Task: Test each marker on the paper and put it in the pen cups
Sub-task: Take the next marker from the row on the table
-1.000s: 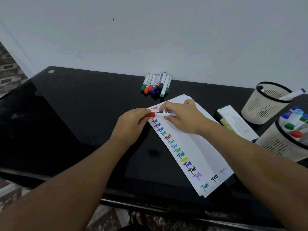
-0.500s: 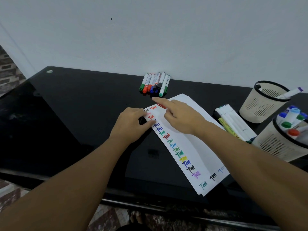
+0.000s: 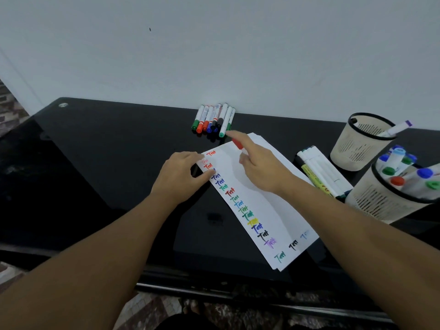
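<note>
While the left hand (image 3: 183, 178) presses flat on the test paper (image 3: 259, 201), the right hand (image 3: 259, 163) grips a red marker (image 3: 237, 144).
Loose markers (image 3: 214, 119) lie beyond the paper; two pen cups (image 3: 357, 144) stand to its right.

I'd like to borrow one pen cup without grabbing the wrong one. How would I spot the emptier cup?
Start at the black glass table and look to its far right, where two beige slotted pen cups with black rims stand. The emptier cup is the one farther back, nearer the white wall. It holds one purple-tipped white marker, while the nearer cup is crowded with coloured caps.
</note>
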